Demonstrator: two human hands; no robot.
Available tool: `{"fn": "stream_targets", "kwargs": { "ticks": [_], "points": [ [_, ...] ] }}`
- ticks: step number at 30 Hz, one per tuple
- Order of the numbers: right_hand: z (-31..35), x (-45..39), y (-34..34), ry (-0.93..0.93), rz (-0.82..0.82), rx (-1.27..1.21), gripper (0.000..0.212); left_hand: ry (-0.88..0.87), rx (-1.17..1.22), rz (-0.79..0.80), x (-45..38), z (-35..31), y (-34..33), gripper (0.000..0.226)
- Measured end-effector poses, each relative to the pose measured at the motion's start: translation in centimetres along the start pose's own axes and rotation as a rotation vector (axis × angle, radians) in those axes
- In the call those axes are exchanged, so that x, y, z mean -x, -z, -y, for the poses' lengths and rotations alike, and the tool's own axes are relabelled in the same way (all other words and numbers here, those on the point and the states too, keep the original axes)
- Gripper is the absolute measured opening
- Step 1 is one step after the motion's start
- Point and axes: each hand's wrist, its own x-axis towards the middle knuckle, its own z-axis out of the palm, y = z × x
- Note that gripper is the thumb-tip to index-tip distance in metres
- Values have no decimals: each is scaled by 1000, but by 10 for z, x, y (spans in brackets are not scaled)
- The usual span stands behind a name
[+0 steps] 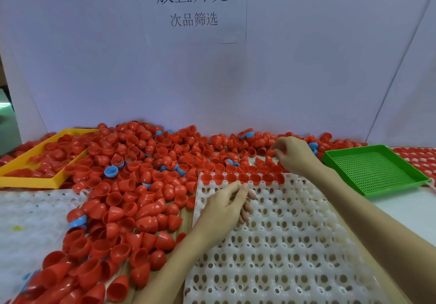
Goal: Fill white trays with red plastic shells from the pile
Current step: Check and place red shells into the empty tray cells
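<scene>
A white tray (283, 244) with many round cells lies in front of me; its far row holds several red shells (243, 178) standing open side up. A big pile of red shells (132, 185) spreads over the table to the left and behind the tray. My left hand (226, 206) hovers over the tray's upper left part with fingers loosely curled, and I see nothing in it. My right hand (292, 155) reaches past the tray's far edge into the shells, fingertips bent down among them; whether it holds one is hidden.
A yellow tray (28, 181) with red shells sits at the left. A green perforated tray (375, 170) stands at the right. Another white tray (26, 221) lies at the lower left. A few blue shells (111, 171) are mixed into the pile. White board wall behind.
</scene>
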Motion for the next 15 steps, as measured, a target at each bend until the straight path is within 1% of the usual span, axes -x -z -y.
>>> {"fn": "stream_targets", "kwargs": {
  "ticks": [4, 6, 8, 10, 12, 13, 14, 15],
  "points": [
    [-1, -35, -20, 23, 50, -2, 53, -22, -36, 16, 1, -2, 0, 37],
    [-4, -47, -32, 38, 103, 4, 68, -26, -56, 20, 1, -2, 0, 38],
    [-10, -57, -43, 53, 184, 74, 75, -27, -58, 20, 1, -1, 1, 39],
    [-13, -64, -48, 34, 204, 135, 65, -26, -56, 24, 1, 0, 2, 40],
    [-13, -70, -47, 33, 153, 167, 41, -24, -50, 25, 1, 1, 2, 40],
    [-11, -72, -46, 28, 139, 177, 34, -24, -48, 26, 1, 1, 2, 41],
    [-11, -72, -47, 17, 123, 187, 33, -24, -48, 27, 1, 2, 2, 41],
    [-12, -71, -47, 1, 97, 191, 36, -25, -51, 28, 1, 2, 2, 41]
  ]
}}
